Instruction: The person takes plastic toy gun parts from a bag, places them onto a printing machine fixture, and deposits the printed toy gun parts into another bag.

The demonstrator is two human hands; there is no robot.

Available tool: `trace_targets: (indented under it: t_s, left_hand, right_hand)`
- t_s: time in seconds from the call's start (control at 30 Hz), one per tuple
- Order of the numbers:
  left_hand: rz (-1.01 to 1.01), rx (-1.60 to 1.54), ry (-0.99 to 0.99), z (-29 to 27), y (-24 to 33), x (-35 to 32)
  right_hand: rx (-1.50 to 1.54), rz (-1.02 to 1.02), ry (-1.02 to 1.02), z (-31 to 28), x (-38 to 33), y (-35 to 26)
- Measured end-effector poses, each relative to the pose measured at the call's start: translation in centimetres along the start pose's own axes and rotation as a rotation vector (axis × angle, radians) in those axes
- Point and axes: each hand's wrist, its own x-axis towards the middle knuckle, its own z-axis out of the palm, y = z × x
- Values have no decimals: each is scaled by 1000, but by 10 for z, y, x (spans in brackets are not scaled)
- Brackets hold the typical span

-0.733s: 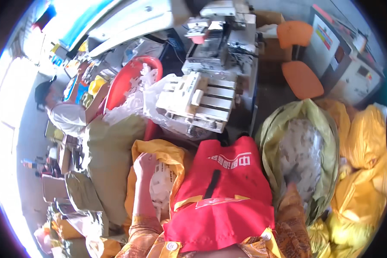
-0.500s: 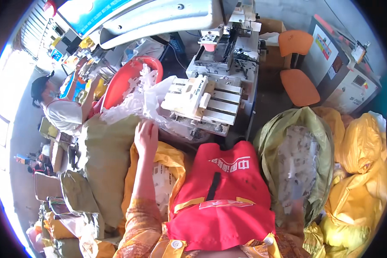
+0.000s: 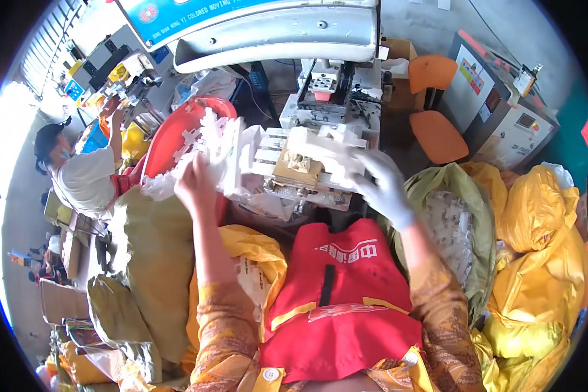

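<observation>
Gloved in white fabric, the right hand (image 3: 387,191) has its fingers closed on the near end of a long white plastic piece (image 3: 330,151), blurred, which sits above a tan block-shaped fixture (image 3: 298,163); whether the two touch cannot be told. That fixture rests on a pale slotted metal bed (image 3: 268,155), at the front of a machine with a small pink printing pad (image 3: 322,95). Bare and curled, the left hand (image 3: 196,186) is beside a heap of white plastic parts (image 3: 209,134) in a round red plastic tub (image 3: 170,134); whether it pinches one cannot be told.

Nearer the body, a yellow woven sack (image 3: 271,251) holding white parts stands left of a red cloth apron (image 3: 340,287), and an olive-green woven sack (image 3: 482,219), also holding white parts, stands to its right. Beyond are an orange chair (image 3: 440,136), a grey cabinet (image 3: 516,130) and, far left, a co-worker in a white top (image 3: 88,176).
</observation>
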Motion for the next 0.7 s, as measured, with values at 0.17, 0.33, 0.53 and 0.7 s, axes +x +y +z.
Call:
trace_targets:
  t_s: [0.17,0.33,0.53,0.7]
  left_hand:
    - [-56,347,-178,-111,-68,-60]
    - [-278,705,-460,-180,-100,-121]
    - [-146,625,-540,-196,-126,-134]
    - [5,744,-700,-138,-126,-112]
  right_hand:
    - [-535,-62,-309,56,39,-11]
    - [-374,-110,-273,55,24,7]
    - [-223,-29,222,25,-74,-10]
    - [-371,383,294,-25,-236,67]
